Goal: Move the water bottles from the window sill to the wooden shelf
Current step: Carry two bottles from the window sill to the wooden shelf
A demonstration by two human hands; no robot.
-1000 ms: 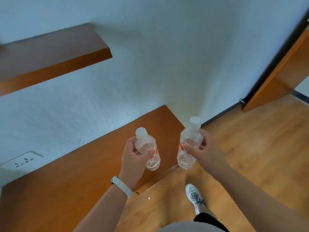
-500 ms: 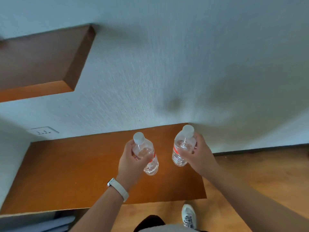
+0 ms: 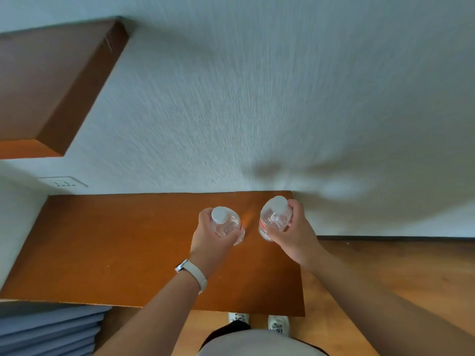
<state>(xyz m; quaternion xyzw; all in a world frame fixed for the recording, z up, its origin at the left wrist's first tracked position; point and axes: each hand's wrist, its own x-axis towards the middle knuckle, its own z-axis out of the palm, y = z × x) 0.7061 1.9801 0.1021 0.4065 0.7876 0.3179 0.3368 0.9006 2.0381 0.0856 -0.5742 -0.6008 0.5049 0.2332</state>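
Bottles are what both hands carry: the left hand (image 3: 212,238) is wrapped round one small clear water bottle (image 3: 227,224), fingers closed about its body below the white cap, and the right hand (image 3: 293,235) is clamped the same way on the second bottle (image 3: 273,219), which has a red band on its label. Each is held upright, cap up, side by side and just apart, which I judge keeps them ready to be stood straight down without a turn of the wrist. Whether their bases touch the wood I cannot tell; they look to hang just above it. Beneath both hands lies the wooden shelf (image 3: 123,247), a broad brown board set against the wall, bare where it shows. Up and away to the left of the left hand a second wooden ledge (image 3: 51,80) juts from the textured white wall (image 3: 257,98), with a wall socket (image 3: 63,181) below it. Under the right forearm is a wood floor (image 3: 385,273), and white shoes (image 3: 279,325) stand below the shelf's near edge. A pale wristband (image 3: 192,272) sits on the left wrist.
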